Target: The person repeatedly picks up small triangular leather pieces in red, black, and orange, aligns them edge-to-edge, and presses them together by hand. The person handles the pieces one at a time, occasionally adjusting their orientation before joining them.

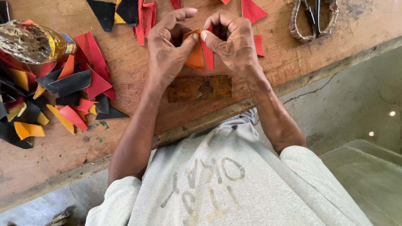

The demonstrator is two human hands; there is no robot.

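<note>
The wooden surface (pixel 138 96) runs slantwise under me, worn and stained, with the grey floor (pixel 356 113) beyond its edge on my right. To my left lies the biggest heap: a pile of cut scraps (pixel 54 100) in red, black, orange and yellow, mostly triangles, overlapping one another. A clear bottle of yellowish liquid (pixel 33 42) lies on its side at the top of that heap. More scraps (pixel 130 14) sit at the far edge, and a pair of scissors (pixel 314 19) rests well apart to the upper right. Just below my hands a dark rectangular patch (pixel 200 88) marks the wood.

My left hand (pixel 167 50) is closed in a pinch on the orange piece (pixel 196 52), thumb pressing its top edge. My right hand (pixel 232 44) is likewise closed, pinching the red piece (pixel 208 54), which lies against the orange one; the two touch along a seam between my thumbs, held just above the surface.

To do this well, I judge I should keep both thumbs tight at the top corner so the edges stay flush, press evenly down the seam, and not let either piece slide or buckle.
</note>
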